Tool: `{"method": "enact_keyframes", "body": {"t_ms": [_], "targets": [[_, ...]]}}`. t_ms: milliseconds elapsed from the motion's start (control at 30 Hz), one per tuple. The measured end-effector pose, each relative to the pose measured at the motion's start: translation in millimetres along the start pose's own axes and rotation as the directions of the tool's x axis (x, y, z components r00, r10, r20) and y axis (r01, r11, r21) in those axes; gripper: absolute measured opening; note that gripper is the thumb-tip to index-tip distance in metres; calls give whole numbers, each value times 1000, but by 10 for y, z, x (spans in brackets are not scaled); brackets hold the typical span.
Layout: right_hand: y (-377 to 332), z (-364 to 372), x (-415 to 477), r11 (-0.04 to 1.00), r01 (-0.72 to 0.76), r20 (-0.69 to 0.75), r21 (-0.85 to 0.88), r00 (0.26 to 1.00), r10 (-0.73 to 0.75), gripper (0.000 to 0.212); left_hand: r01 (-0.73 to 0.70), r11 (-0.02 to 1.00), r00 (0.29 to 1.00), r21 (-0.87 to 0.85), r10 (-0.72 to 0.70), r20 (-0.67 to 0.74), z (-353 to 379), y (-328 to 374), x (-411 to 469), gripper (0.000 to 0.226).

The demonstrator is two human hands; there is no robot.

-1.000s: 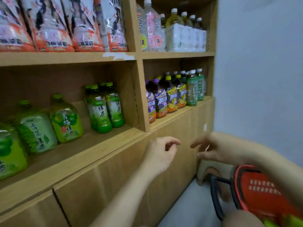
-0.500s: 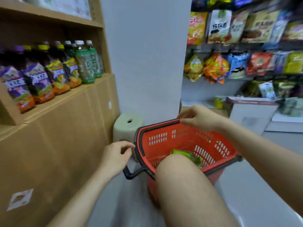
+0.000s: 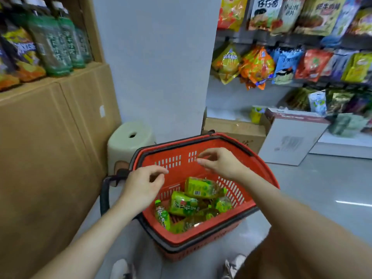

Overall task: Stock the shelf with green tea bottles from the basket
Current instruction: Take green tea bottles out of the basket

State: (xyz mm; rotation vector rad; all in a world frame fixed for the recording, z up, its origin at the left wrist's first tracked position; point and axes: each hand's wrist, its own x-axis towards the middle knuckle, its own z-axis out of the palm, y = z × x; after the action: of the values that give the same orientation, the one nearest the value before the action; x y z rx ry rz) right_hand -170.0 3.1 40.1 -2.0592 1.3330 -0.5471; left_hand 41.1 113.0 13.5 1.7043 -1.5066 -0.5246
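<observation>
You are looking down at a red basket [image 3: 169, 153] standing on the floor at six o'clock in the view, with several green tea bottles [image 3: 182, 204] lying on their sides in a loose pile at its bottom. One bottle rests across the top of the pile and a smaller one leans toward the basket's seven o'clock side. Your left hand [image 3: 143, 186] hovers over the basket's nine o'clock rim, its fingers [image 3: 158, 169] loosely curled and holding nothing. Your right hand [image 3: 221, 164] hangs above the basket's twelve o'clock side, fingers [image 3: 203, 162] also loosely bent, thumb near forefinger, with nothing between them. Neither hand touches a bottle. The shelf [image 3: 96, 65] to be stocked sits at ten o'clock, already carrying a row of upright bottles [image 3: 54, 43]. A pale stool [image 3: 129, 137] stands just beside the basket at its eleven o'clock, and snack bags [image 3: 257, 65] hang at two o'clock. This looks like the reach-in step, with no bottle picked yet. The next move likely calls for lowering a hand into the basket and closing it around the topmost bottle, then lifting it clear of the rim before turning toward ten o'clock.
</observation>
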Motion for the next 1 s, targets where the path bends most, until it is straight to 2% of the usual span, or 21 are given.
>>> {"method": "enact_keyframes", "body": {"t_ms": [100, 167, 300, 433, 567, 667, 767, 833, 900, 967, 1000], "targets": [[453, 29, 240, 980, -101, 121, -174, 985, 123, 33, -23, 997, 997, 77, 17, 74, 339, -19, 311, 18], [655, 44, 376, 957, -145, 219, -253, 955, 202, 39, -49, 988, 984, 146, 23, 174, 629, -97, 592, 17], [922, 67, 530, 948, -195, 315, -252, 909, 271, 44, -144, 929, 893, 342, -27, 449, 1440, -408, 1080, 30], [1223, 19, 585, 928, -321, 212, -189, 909, 358, 46, -365, 754, 769, 547, -87, 633, 2245, -833, 1452, 67], [1385, -31, 371, 906, -386, 103, -171, 908, 406, 53, -378, 665, 732, 644, -211, 648, 2782, -1203, 1692, 101], [1463, -23, 298, 895, -406, 52, -186, 905, 421, 59, -397, 610, 773, 686, -181, 608, 3044, -1382, 1739, 107], [1556, -16, 322, 891, -427, 22, -155, 900, 435, 65, -425, 622, 786, 658, -108, 609, 3100, -1374, 1820, 98], [1569, 19, 338, 888, -443, 30, -126, 893, 450, 71, -383, 671, 792, 635, -115, 600, 2994, -1306, 1863, 87], [1578, 46, 340, 882, -465, 48, -79, 882, 469, 79, -216, 793, 814, 570, -177, 554, 2788, -1181, 1851, 80], [1605, 38, 350, 858, -513, 57, 42, 858, 510, 88, 71, 938, 817, 338, -249, 519, 2512, -989, 1820, 79], [1622, 25, 360, 828, -546, 69, 126, 837, 542, 96, 206, 966, 804, 157, -258, 535, 2381, -881, 1810, 81]]}}
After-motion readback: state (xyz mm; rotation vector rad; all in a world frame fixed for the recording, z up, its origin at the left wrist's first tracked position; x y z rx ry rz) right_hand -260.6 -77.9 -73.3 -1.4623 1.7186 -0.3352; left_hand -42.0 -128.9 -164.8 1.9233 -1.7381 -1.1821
